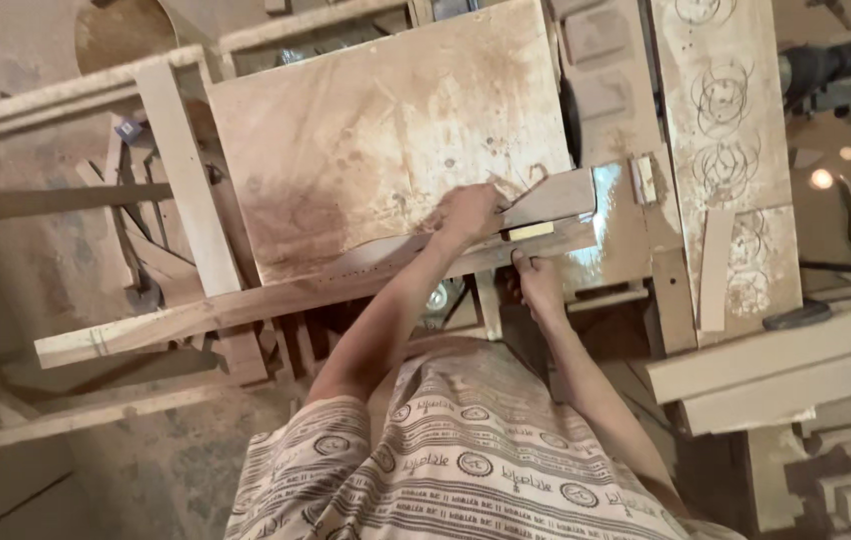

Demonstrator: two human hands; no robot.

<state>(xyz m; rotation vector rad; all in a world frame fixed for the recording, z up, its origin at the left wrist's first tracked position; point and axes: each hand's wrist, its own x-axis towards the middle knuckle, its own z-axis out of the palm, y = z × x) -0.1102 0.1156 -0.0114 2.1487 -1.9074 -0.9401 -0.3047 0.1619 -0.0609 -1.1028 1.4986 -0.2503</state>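
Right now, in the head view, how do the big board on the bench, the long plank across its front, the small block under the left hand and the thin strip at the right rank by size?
1. Board
2. Plank
3. Block and strip look alike; no ranking.
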